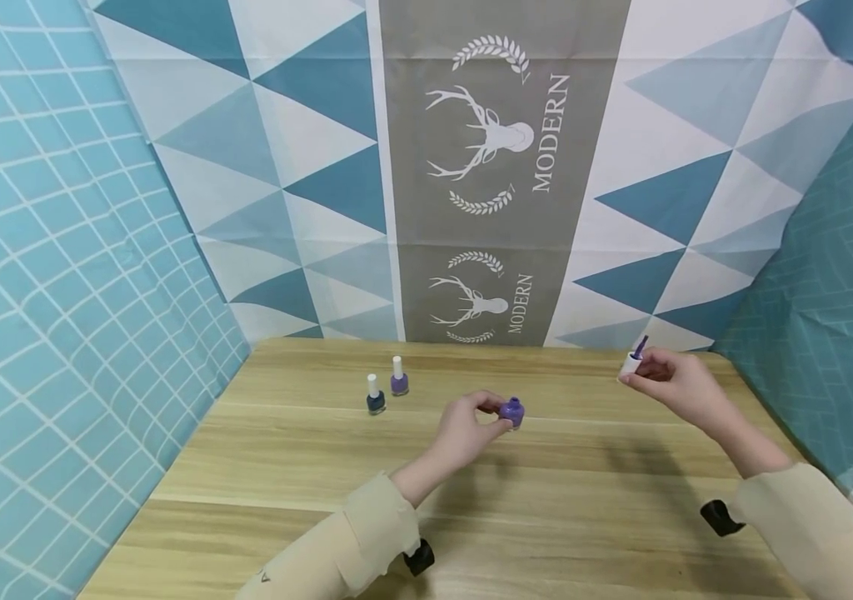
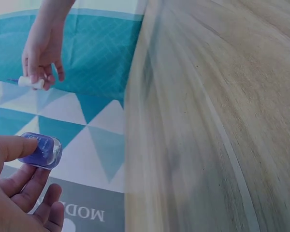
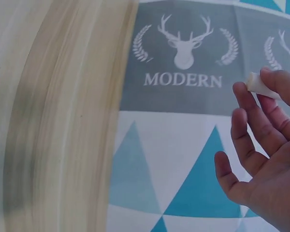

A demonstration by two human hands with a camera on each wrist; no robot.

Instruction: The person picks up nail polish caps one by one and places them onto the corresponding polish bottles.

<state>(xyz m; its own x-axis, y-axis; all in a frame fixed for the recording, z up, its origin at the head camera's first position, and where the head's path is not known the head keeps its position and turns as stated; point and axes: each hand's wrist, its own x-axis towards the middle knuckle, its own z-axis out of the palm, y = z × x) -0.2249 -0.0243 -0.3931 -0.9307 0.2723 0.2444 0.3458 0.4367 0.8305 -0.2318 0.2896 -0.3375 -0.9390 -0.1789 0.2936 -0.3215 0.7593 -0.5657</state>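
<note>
- I'm watching the left hand (image 1: 466,431) pinching an open bottle (image 1: 512,415) at their 12 o'clock
- right hand (image 1: 685,388) is pinching a brush cap (image 1: 629,366) at 1
- navy bottle (image 1: 376,402) and capped purple one (image 1: 400,384) are standing at 11

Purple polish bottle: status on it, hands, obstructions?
Left hand pinching uncapped purple bottle. Right hand holding white cap, brush upward. Nothing seen between bottle and cap. Dark bottle and second purple bottle standing aside, capped.
</note>
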